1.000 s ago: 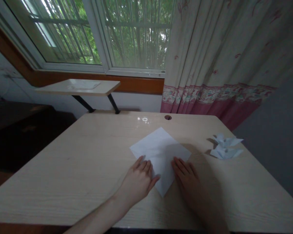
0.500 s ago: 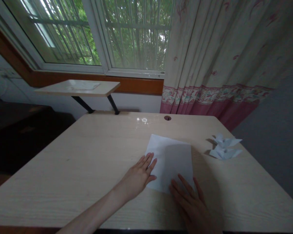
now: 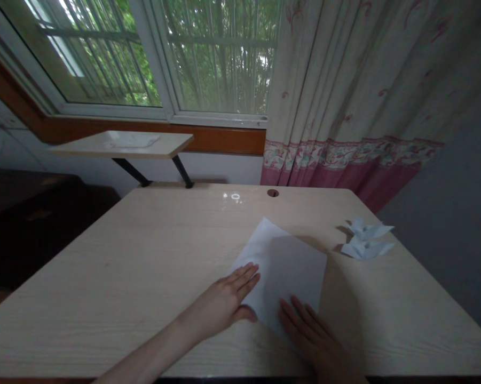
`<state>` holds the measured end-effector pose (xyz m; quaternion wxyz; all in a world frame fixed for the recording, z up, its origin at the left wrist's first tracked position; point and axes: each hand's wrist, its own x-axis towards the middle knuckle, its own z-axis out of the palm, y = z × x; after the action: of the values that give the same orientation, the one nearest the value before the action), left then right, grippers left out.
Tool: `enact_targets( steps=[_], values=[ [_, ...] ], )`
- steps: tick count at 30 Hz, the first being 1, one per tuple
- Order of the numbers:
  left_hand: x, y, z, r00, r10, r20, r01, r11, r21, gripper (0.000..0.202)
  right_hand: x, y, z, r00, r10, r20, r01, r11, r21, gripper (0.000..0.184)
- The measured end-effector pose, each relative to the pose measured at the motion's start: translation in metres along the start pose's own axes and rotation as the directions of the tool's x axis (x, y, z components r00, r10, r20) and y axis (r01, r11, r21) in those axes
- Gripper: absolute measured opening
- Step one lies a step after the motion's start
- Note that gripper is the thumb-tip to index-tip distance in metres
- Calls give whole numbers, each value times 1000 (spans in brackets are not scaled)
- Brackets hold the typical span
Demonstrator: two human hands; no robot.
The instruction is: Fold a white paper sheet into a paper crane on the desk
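Observation:
A white sheet of paper (image 3: pixel 290 261) lies flat on the pale wooden desk (image 3: pixel 144 266), turned so that one corner points toward the window. Resting on its left edge is my left hand (image 3: pixel 232 296), fingers stretched out and thumb apart. My right hand (image 3: pixel 310 330) lies on the near right part of the sheet, its fingers extended. The hands cover the paper's left and near corners in part.
Two folded white paper shapes (image 3: pixel 366 240) stand at the desk's right side. A small raised shelf (image 3: pixel 164 145) on black legs holds a white sheet or tray. Behind are a round cable hole (image 3: pixel 273 193), a window and a curtain (image 3: pixel 344 154).
The paper has turned clockwise on the desk, its far corner swinging to the right. Both hands have shifted slightly nearer, staying on the sheet. The camera view has moved a little.

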<state>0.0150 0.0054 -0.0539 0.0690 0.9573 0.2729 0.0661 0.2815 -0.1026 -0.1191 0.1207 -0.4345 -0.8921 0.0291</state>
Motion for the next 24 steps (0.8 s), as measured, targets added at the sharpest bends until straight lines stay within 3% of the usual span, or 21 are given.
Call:
enact_targets(
  steps=[4,9,14,17,20,24],
  values=[
    [0,-4,-3,999,43,4,-43,999,5,69,-6,2,10,1000,5,0,-5,1000,-23,90],
    [0,-4,2,994,97,-55,-95,995,39,63,-8,0,-2,999,-19,46,20,1000,-18,81],
    [-1,-1,-6,995,78,59,-76,997,-32,73,-11,-11,-9,998,34,55,-32,999,-33,74],
    [-3,0,-10,995,65,75,-58,994,-90,76,-11,-12,-16,992,78,102,-82,996,37,74],
    [-4,-1,-13,995,77,67,-66,986,-153,84,-8,-6,-29,987,9,158,-38,982,186,74],
    [-4,-3,-14,998,52,45,-39,967,-252,84,-1,1,-43,987,158,36,-161,934,318,49]
  ],
)
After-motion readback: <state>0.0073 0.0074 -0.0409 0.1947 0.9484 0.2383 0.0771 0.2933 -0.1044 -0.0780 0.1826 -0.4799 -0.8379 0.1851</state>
